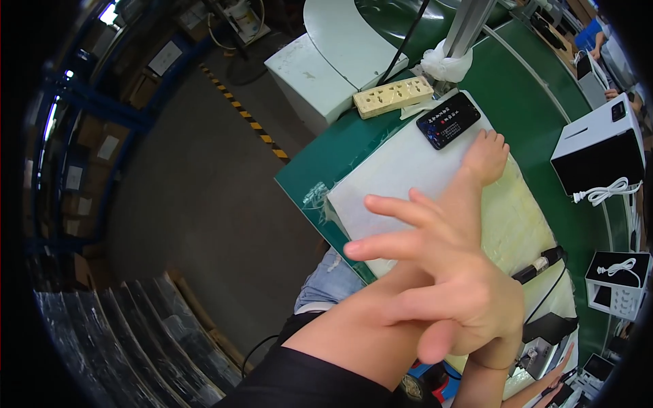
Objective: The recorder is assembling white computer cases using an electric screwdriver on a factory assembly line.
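My left arm stretches from a black sleeve at the lower edge across a white pad (398, 170). My left hand (486, 158) rests at the pad's far end with nothing in it, just below a black phone (447, 120) that lies face up. My right hand (445, 285) comes in from the lower right and lies across my left forearm, fingers spread and pointing left, holding nothing. A yellowish foam sheet (520, 217) covers the pad's right side.
The pad lies on a green table (544, 95). A beige power strip (393, 96) sits behind the phone. To the right are a black-and-white box (598, 146), a white coiled cable (602, 192), a black corded tool (541, 264) and small white boxes (615, 282). Another person's blue sleeve (590, 35) shows at top right.
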The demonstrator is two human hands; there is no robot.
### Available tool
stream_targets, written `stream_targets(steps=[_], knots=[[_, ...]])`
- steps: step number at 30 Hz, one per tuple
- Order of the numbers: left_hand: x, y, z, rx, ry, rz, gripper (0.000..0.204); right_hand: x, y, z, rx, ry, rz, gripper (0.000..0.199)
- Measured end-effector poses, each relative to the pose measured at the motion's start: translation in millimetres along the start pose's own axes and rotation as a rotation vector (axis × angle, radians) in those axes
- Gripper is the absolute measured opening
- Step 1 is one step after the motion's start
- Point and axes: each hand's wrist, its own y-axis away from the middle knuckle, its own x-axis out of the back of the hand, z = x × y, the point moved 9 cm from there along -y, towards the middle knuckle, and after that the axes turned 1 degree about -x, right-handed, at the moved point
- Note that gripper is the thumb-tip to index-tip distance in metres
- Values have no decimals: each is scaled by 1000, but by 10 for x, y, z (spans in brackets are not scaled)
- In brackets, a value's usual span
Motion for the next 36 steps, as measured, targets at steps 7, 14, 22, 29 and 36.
stream_targets(steps=[7,14,22,29,36], knots=[[-12,-15,21,29,-37,-40,24,71,-56,-32,47,-36,84,64],[-42,12,-19,19,26,-27,24,7,-29,30,87,-33,-53,64],[-56,18,-8,8,-9,-75,26,21,-53,55,23,-30,-50,65],[-49,-28,36,19,-8,-74,25,7,-37,86,-39,-8,-51,51],[-12,-7,12,11,3,-76,23,184,-29,113,-90,-1,14,27]])
